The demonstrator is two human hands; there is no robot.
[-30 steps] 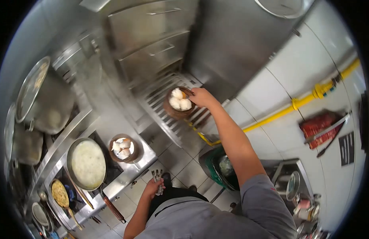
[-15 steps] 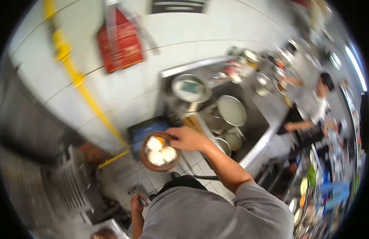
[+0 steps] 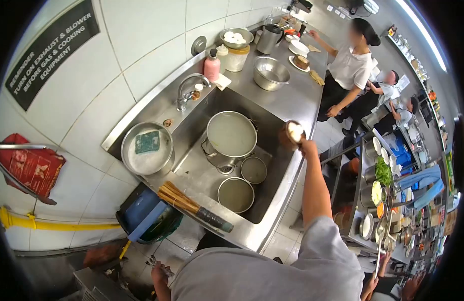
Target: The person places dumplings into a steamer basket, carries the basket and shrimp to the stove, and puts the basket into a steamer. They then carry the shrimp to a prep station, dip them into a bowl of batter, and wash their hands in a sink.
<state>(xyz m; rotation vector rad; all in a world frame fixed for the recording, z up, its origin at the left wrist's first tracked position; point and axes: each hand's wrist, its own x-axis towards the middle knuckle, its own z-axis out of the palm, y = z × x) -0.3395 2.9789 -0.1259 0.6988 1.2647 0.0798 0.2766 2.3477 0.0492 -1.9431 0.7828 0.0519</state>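
Observation:
My right hand (image 3: 308,147) reaches forward, gripping a small brown clay pot (image 3: 284,136) by its side. White rounded food (image 3: 295,131) fills the pot's mouth, its kind too small to tell. The pot is held above the right front edge of the metal sink (image 3: 197,175). Low at the left, my left hand (image 3: 161,274) is closed on a thin greyish thing (image 3: 152,261) that I cannot make out.
The sink holds a large pot of cloudy water (image 3: 232,133) and two smaller pots. A pan with a green scouring pad (image 3: 147,142) and a stick brush (image 3: 192,204) lie left. A steel bowl (image 3: 271,73) stands behind. A co-worker (image 3: 349,62) stands at the counter's far end.
My right hand has carried the clay pot from above the floor at the left to the sink's right edge. The view has turned right. My left hand stays low, still closed.

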